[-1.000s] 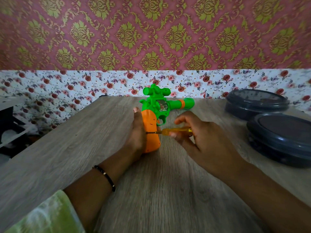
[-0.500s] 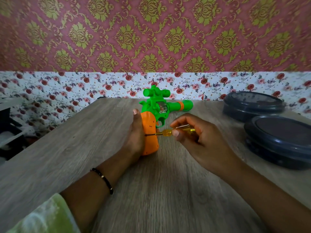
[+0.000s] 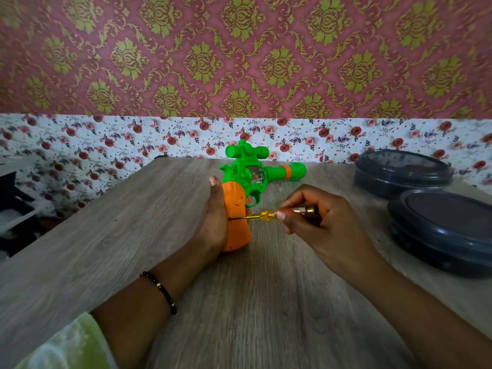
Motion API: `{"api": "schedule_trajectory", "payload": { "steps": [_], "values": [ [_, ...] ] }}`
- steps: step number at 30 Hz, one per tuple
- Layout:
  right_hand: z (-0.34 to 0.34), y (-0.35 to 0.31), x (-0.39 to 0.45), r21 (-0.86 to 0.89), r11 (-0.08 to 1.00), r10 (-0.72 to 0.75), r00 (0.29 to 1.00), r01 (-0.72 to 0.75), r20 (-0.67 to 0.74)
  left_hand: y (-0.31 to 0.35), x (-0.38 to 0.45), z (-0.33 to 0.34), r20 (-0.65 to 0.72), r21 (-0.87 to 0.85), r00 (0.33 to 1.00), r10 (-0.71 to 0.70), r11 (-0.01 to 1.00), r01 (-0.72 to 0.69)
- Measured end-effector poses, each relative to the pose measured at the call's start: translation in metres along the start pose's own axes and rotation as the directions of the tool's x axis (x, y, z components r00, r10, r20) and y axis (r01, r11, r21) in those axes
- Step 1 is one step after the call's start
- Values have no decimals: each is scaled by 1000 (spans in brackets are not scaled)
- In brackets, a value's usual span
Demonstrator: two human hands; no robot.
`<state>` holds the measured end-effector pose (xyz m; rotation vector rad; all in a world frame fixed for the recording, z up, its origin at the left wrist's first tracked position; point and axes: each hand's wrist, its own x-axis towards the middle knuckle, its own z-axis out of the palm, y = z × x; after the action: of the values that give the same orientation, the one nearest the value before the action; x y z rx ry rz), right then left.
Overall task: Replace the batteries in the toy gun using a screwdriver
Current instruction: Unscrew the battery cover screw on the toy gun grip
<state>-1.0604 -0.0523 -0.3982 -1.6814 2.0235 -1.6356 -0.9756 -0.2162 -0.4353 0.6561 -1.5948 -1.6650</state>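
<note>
While the toy gun (image 3: pixel 247 193) stood on its orange grip at the table's (image 3: pixel 106 249) centre, barrel pointing to three o'clock, the left hand (image 3: pixel 213 222) braced that grip from nine o'clock, thumb straight up; its other fingers were hidden. Right hand (image 3: pixel 319 225), fingers pinching the screwdriver (image 3: pixel 263 216), kept the tip against the grip. Two dark containers (image 3: pixel 439 230) sat at three o'clock.

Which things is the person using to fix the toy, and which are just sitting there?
Being used:
toy gun, gripped at its orange handle by the left hand
screwdriver, pinched by the right hand, tip on the handle

Just sitting there:
two dark round containers, on the table
</note>
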Motion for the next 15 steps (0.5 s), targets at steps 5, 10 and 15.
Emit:
{"api": "schedule_trajectory", "payload": {
  "steps": [5, 10, 15],
  "values": [
    [8, 1, -4, -24, 999, 49, 999, -49, -24, 2, -2, 2, -11, -19, 1000, 4, 1000, -5],
    [5, 2, -5, -190, 980, 50, 996, -62, -70, 1, -1, 2, 13, -17, 1000, 5, 1000, -5],
    [3, 3, -1, -142, 990, -2, 998, -7, -62, 2, -3, 0, 15, 9, 1000, -23, 1000, 23]
  ]
}}
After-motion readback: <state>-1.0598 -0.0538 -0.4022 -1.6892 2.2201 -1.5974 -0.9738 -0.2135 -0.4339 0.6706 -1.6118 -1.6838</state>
